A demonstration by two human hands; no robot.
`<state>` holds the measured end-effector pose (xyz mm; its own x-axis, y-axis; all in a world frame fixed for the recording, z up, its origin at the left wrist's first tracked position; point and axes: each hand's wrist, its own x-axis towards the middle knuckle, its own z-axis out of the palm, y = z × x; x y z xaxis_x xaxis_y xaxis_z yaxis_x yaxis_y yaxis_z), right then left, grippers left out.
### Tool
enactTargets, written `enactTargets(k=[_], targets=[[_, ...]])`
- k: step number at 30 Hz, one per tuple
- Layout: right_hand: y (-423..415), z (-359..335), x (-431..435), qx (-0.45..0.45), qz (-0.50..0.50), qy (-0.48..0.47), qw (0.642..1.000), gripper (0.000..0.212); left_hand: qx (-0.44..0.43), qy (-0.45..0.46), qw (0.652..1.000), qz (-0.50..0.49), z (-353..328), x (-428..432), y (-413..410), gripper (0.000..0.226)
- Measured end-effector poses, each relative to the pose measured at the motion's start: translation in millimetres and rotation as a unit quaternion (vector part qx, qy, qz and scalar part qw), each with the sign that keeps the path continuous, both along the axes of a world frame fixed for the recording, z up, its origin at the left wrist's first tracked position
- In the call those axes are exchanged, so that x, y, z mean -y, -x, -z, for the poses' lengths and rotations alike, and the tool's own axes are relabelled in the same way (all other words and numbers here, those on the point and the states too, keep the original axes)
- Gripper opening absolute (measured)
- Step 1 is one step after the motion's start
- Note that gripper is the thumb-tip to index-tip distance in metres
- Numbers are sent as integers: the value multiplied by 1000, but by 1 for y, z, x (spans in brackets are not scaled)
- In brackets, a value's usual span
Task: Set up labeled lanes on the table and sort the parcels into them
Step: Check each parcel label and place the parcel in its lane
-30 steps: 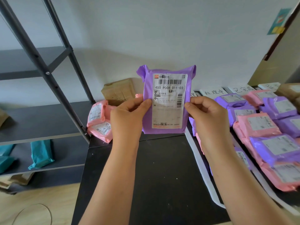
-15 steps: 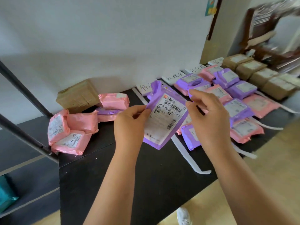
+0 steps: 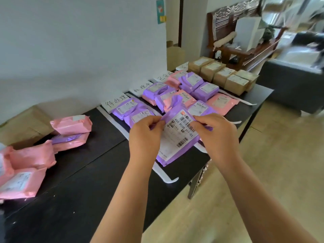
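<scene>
While both hands pinch it by its side edges, a purple parcel [image 3: 177, 135] hangs above the table [image 3: 84, 172] — left hand [image 3: 145, 137], right hand [image 3: 217, 135]. It looks light, soft and slippery — best gripped at the edges.

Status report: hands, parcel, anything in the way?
Left hand and right hand pinch the purple parcel, label up. Held above the table. Sorted parcels lie just beyond; no other obstacle seen.

Tilted purple parcel [image 3: 177, 137], label up, seemingly airborne
</scene>
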<state>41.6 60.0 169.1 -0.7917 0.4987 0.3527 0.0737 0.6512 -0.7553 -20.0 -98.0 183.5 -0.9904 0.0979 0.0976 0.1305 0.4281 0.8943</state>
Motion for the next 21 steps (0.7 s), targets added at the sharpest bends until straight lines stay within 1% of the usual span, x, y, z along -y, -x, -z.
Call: enactTargets(k=[3,7,11,13,15,18,21], targets=[[-16,5,-51,-9,15,8,1000,9,7,9,1000,14,4,-52,-14,20],[-38,17,-121,-27,33,35,998,9,7,6,1000,25,13,-126,-30,19],[-58,24,-183,-20,62,44,997,10,-32,16,999,25,25,-185,-45,21],[-66,30,-212,-27,91,77,992,11,-61,31,998,13,33,-207,-48,25],[-72,38,-240,-33,122,110,986,11,-64,34,997,-1,40,-226,-49,32],[-71,46,-278,-57,149,150,976,10,-12,32,999,-6,50,-255,-41,43],[-61,52,-310,-74,171,194,963,10,57,24,998,34,58,-288,-30,43]])
